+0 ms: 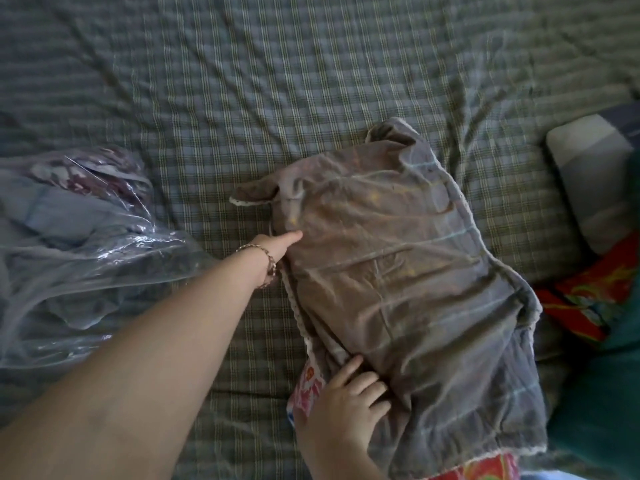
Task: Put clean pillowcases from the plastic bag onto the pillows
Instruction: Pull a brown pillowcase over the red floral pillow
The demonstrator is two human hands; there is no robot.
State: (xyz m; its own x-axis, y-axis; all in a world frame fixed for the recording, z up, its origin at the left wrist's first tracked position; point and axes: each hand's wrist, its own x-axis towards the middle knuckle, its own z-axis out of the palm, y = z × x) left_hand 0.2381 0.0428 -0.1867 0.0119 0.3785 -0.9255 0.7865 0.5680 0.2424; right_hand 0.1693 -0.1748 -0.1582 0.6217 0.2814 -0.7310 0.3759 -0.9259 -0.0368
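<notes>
Checked sheeting [311, 64] covers the bed, and a pillow [301, 386] with a flowered cover is laid on it right of the middle, mostly sheathed in a grey pillowcase [398, 271]. At the case's near left edge the cloth is bunched under the curled fingers of the right hand [349, 396], whose grip is clamped on it. The left hand [277, 245] is stretched to the far left edge. Its thumb is laid on the cloth and the other fingers are hidden, so its grip cannot be told. A clear plastic bag [86, 254] of folded cloth is seen at the left, apart from the pillow.
</notes>
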